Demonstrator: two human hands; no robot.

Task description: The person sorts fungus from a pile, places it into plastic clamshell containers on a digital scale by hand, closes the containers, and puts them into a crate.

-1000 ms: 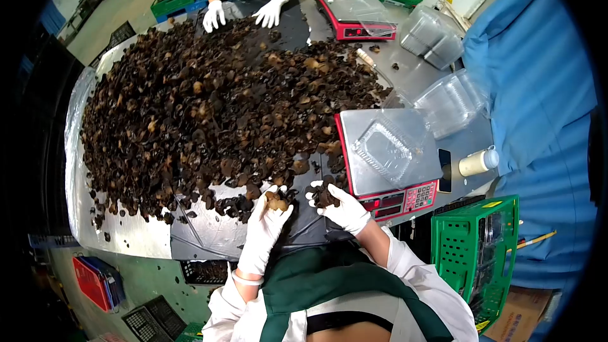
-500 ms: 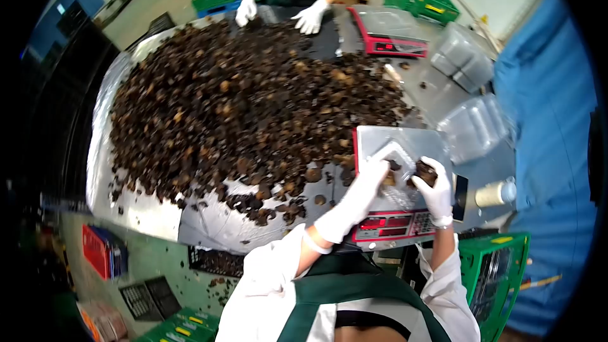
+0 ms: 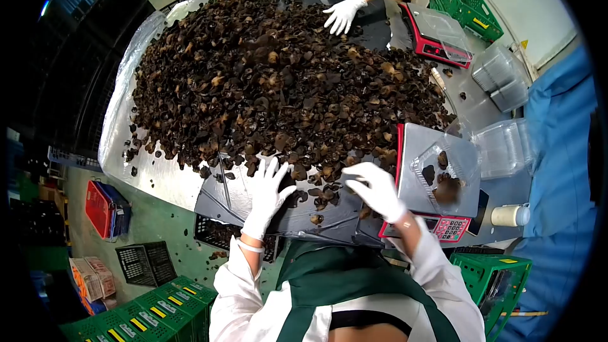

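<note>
A big heap of dark brown wood ear mushrooms [image 3: 278, 82] covers most of the metal table. My gloved left hand [image 3: 269, 197] is at the heap's near edge with its fingers spread, close to a few loose pieces. To its right, my gloved right hand [image 3: 378, 193] hovers beside the scale, fingers stretched left and thumb apart, with nothing visible in it. On the red and silver scale [image 3: 411, 145] lies a clear plastic tray [image 3: 423, 183] holding a few mushroom pieces [image 3: 446, 190], one of them blurred.
Across the table a co-worker's gloved hand [image 3: 345, 14] rests by the heap, near a second scale [image 3: 437, 31]. Clear plastic containers [image 3: 503, 149] and a white-capped bottle [image 3: 510, 215] stand at the right. Green crates [image 3: 158, 310] and a black crate [image 3: 145, 263] sit on the floor.
Both my hands have left the tray on the scale and moved left to the heap's near edge. The tray now lies flat with pieces in it. My view has shifted.
</note>
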